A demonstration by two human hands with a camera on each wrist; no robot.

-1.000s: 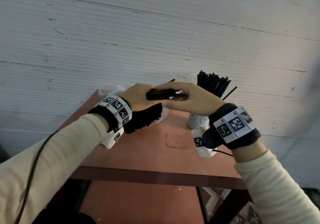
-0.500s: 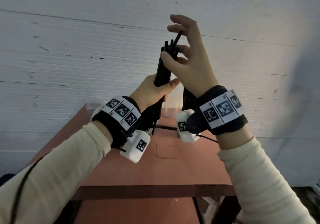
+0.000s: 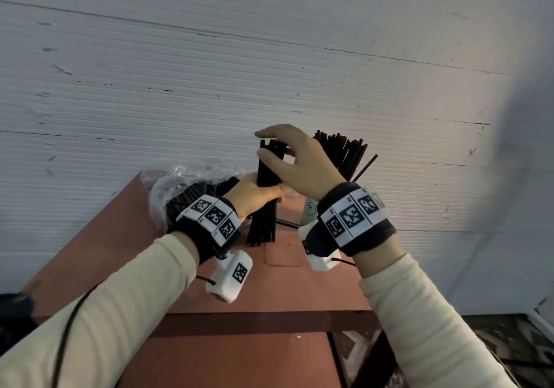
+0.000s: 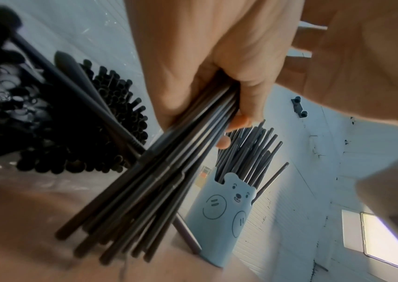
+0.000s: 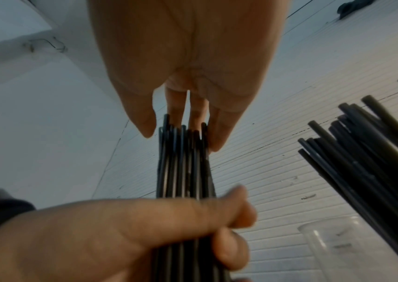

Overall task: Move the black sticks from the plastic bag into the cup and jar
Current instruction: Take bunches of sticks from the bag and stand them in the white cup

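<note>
My left hand [image 3: 254, 191] grips a bundle of black sticks [image 3: 265, 219] upright around its middle, its lower ends close to the red-brown table [image 3: 120, 255]. My right hand [image 3: 295, 162] hovers over the bundle's top, with straight fingers and thumb touching the stick ends [image 5: 183, 137]. The blue bear cup [image 4: 219, 219] stands just right of the bundle, full of black sticks [image 3: 341, 154]. A clear jar [image 5: 333, 246] stands beside it and looks empty. The plastic bag [image 3: 186, 177] lies at the back left with many sticks [image 4: 111, 114] inside.
One loose stick [image 3: 287, 223] lies on the table between the bundle and the cup. A white ribbed wall [image 3: 269, 73] stands right behind the table. The table's front edge [image 3: 263, 323] is below my wrists, with bare tabletop near it.
The bundle went from lying level between both hands to upright and raised high, and now it has come down toward the table. My right hand has shifted onto its top ends.
</note>
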